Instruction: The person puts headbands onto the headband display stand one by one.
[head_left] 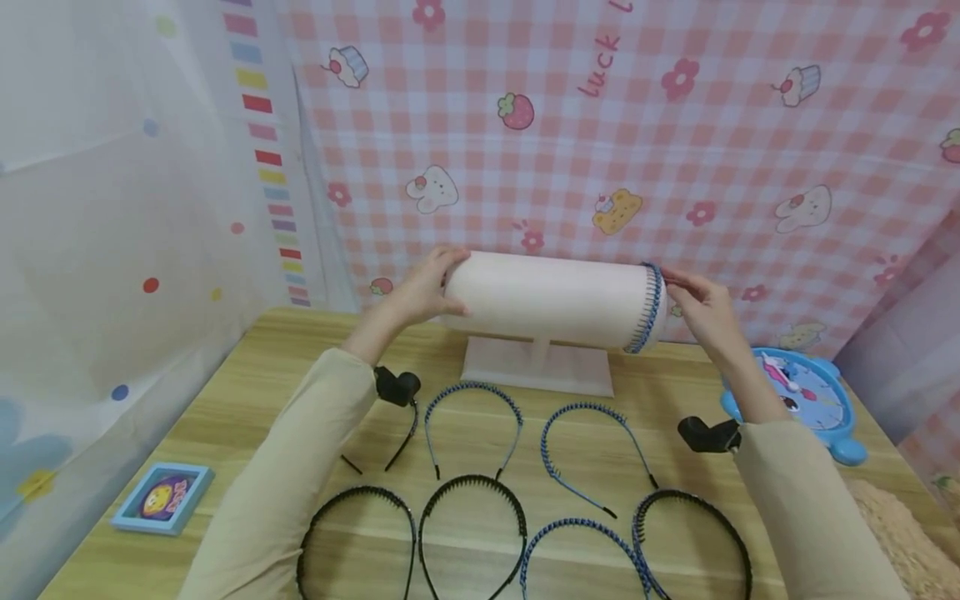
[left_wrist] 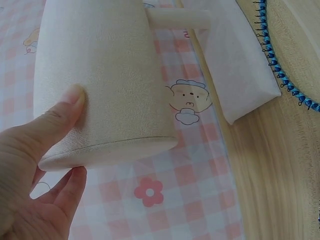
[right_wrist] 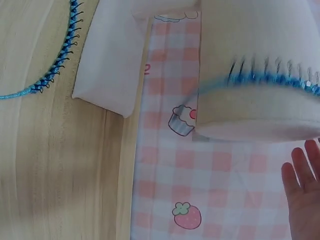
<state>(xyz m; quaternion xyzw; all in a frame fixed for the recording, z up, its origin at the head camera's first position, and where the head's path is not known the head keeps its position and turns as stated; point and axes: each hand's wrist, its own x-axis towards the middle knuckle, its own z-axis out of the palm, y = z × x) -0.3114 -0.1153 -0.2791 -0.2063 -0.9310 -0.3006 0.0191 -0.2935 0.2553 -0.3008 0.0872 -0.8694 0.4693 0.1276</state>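
A cream, padded headband display stand (head_left: 547,296) has a horizontal cylinder on a short post and a flat base (head_left: 495,364). A blue beaded headband (head_left: 648,308) with comb teeth sits around the cylinder near its right end. My left hand (head_left: 427,287) grips the left end. In the left wrist view, the left hand's thumb (left_wrist: 70,100) presses the cylinder's side while fingers touch its end face. My right hand (head_left: 705,308) is at the right end, beside the headband. In the right wrist view its fingers (right_wrist: 302,167) are extended close to the end face; its thumb is out of sight.
Several blue and black toothed headbands lie on the wooden table, including a blue one (head_left: 474,387) and a black one (head_left: 474,480). A small blue frame (head_left: 162,498) is at left. A blue clock (head_left: 810,392) and a fluffy tan item (head_left: 892,533) are at right. A checked cloth (head_left: 465,158) hangs behind.
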